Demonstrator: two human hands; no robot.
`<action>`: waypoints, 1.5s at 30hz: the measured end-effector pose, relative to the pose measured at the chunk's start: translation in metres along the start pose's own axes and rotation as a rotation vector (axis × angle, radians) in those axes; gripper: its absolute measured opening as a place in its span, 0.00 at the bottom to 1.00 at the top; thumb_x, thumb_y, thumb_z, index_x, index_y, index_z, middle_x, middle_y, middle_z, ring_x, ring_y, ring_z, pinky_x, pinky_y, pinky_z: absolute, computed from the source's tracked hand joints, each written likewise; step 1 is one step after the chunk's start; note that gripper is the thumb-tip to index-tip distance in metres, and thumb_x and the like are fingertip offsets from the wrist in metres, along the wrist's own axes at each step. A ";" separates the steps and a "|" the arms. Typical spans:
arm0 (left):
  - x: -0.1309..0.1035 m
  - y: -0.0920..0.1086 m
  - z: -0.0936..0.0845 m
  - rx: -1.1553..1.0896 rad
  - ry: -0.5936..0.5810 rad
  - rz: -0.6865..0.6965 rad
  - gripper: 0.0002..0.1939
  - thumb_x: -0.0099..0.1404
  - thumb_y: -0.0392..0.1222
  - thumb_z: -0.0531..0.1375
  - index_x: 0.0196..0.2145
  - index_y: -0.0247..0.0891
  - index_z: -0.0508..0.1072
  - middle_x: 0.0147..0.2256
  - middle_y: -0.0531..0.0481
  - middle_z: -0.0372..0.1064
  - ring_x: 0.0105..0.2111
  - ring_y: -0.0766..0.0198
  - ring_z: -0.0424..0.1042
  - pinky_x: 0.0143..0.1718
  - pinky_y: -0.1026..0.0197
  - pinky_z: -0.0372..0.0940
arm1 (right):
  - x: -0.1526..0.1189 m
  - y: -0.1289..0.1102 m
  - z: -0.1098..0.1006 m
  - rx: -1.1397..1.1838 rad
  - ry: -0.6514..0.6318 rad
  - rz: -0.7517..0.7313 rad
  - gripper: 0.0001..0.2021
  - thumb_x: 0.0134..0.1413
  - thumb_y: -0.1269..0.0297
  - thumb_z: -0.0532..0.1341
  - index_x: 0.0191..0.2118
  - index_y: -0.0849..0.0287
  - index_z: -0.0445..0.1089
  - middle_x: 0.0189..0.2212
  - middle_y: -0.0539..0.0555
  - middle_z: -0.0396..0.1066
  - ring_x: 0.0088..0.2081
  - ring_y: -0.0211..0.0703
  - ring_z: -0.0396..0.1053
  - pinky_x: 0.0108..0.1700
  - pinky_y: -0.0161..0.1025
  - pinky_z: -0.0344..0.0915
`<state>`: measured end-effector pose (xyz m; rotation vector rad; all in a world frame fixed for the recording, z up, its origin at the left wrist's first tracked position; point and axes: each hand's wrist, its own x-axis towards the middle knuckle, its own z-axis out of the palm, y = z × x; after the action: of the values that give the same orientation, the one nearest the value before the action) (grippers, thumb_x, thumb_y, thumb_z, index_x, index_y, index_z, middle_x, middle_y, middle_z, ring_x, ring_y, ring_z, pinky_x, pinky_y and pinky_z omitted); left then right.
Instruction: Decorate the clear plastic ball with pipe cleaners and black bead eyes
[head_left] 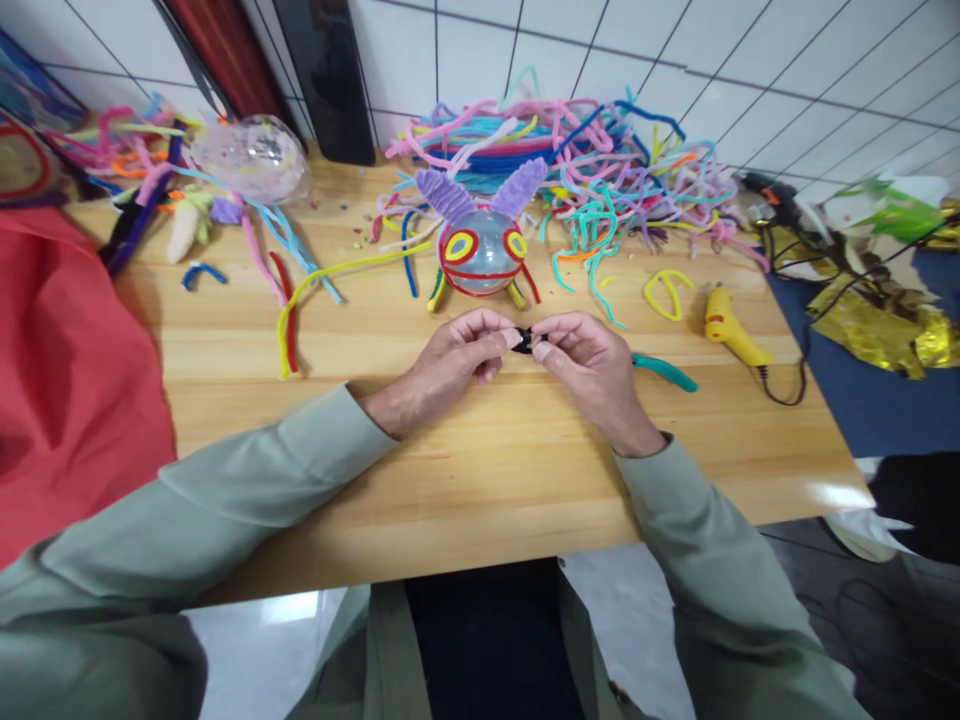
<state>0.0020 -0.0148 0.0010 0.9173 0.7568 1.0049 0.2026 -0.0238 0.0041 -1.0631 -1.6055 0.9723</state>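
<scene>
On my side of the toy [487, 250], left hand [466, 352] and right hand [589, 360] pinched opposite ends of a small black piece [523, 341], long axis roughly crosswise.

My left fingers [493, 346] and right fingers [559, 360] pinch a small black piece [523, 342]; a clear, round, purple-eared figure [487, 243] sits at twelve o'clock, a yellow plastic glue gun [735, 332] at three.
</scene>
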 end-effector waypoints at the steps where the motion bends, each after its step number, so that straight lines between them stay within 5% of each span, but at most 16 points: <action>1: 0.000 0.000 0.000 -0.007 -0.008 0.008 0.20 0.57 0.51 0.78 0.34 0.38 0.74 0.24 0.58 0.66 0.21 0.73 0.60 0.23 0.67 0.55 | -0.001 0.000 0.001 -0.025 0.024 -0.020 0.08 0.63 0.57 0.72 0.44 0.53 0.79 0.33 0.48 0.79 0.34 0.40 0.75 0.39 0.39 0.75; 7: 0.002 -0.004 -0.002 0.012 -0.093 0.093 0.24 0.58 0.57 0.77 0.36 0.39 0.73 0.25 0.59 0.65 0.21 0.73 0.60 0.24 0.67 0.56 | -0.004 -0.001 0.004 -0.039 0.139 -0.059 0.09 0.64 0.56 0.72 0.45 0.51 0.78 0.38 0.51 0.81 0.39 0.42 0.78 0.44 0.42 0.77; 19: 0.000 0.002 -0.003 0.252 -0.069 0.168 0.24 0.61 0.62 0.75 0.36 0.39 0.76 0.26 0.57 0.66 0.24 0.71 0.59 0.26 0.64 0.57 | -0.004 0.000 0.001 -0.123 0.067 -0.052 0.09 0.65 0.58 0.70 0.48 0.50 0.79 0.40 0.51 0.80 0.41 0.44 0.78 0.49 0.45 0.78; 29: 0.002 -0.001 -0.006 0.189 -0.054 0.092 0.27 0.60 0.65 0.75 0.34 0.37 0.77 0.26 0.55 0.68 0.26 0.69 0.64 0.29 0.63 0.61 | -0.001 -0.003 0.000 -0.003 0.034 0.046 0.09 0.64 0.54 0.71 0.45 0.51 0.80 0.41 0.52 0.84 0.43 0.46 0.81 0.51 0.49 0.79; 36: 0.002 0.000 -0.004 0.085 -0.045 0.046 0.24 0.61 0.61 0.75 0.34 0.39 0.74 0.24 0.56 0.66 0.24 0.70 0.62 0.27 0.65 0.59 | 0.003 -0.004 -0.004 0.038 0.036 0.115 0.09 0.61 0.58 0.71 0.45 0.52 0.81 0.38 0.52 0.83 0.38 0.43 0.79 0.43 0.45 0.79; 41: 0.002 -0.003 -0.005 0.116 -0.110 0.083 0.22 0.60 0.53 0.77 0.44 0.39 0.78 0.37 0.52 0.76 0.28 0.71 0.65 0.28 0.66 0.61 | 0.005 0.001 -0.005 0.128 0.056 0.190 0.10 0.60 0.57 0.71 0.45 0.53 0.82 0.33 0.50 0.81 0.32 0.40 0.75 0.37 0.41 0.75; 45: 0.001 -0.003 -0.006 0.188 -0.105 0.103 0.20 0.61 0.51 0.76 0.44 0.38 0.78 0.38 0.51 0.77 0.28 0.70 0.66 0.28 0.67 0.62 | 0.005 0.000 -0.003 0.185 0.038 0.221 0.10 0.57 0.58 0.73 0.44 0.53 0.82 0.33 0.49 0.81 0.32 0.39 0.74 0.36 0.39 0.73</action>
<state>-0.0021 -0.0132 -0.0048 1.1729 0.7301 0.9787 0.2046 -0.0184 0.0058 -1.1387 -1.3573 1.2152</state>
